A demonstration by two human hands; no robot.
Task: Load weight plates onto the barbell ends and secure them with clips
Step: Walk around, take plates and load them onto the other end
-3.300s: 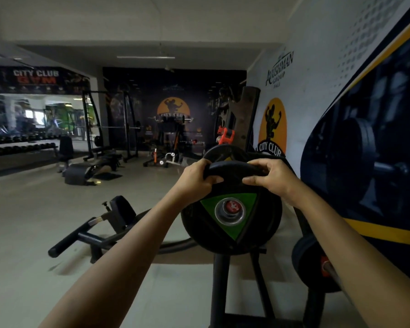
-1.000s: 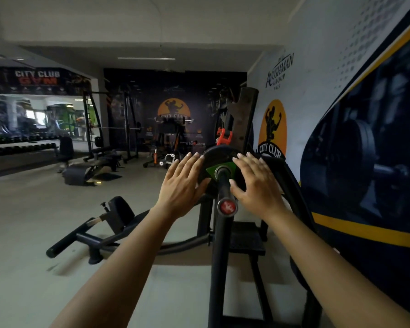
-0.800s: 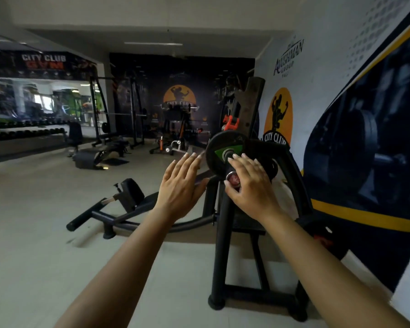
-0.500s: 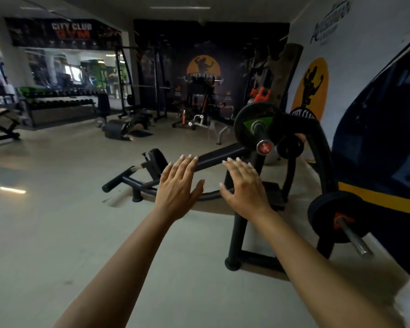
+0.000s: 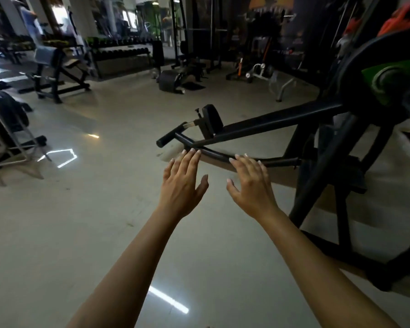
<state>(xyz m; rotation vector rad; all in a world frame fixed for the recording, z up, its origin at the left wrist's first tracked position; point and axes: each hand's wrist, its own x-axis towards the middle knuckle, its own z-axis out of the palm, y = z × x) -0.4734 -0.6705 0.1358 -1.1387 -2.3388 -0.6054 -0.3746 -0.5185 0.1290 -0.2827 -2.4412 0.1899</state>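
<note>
A black weight plate with a green triangle sits on the loading sleeve of a black machine at the far right, blurred. An orange clip shows above it at the top right. My left hand and my right hand hover side by side over the floor, well left of and below the plate. Both hands are empty with fingers spread, palms down.
The machine's long black lever arm with a pad runs left from the plate, over a black frame. A dumbbell rack, benches and a metal chair frame stand along the left. Pale glossy floor lies below my hands.
My hands came off the plate and sleeve and dropped away to the left. My view swung left and down, so the loaded plate now sits at the right edge.
</note>
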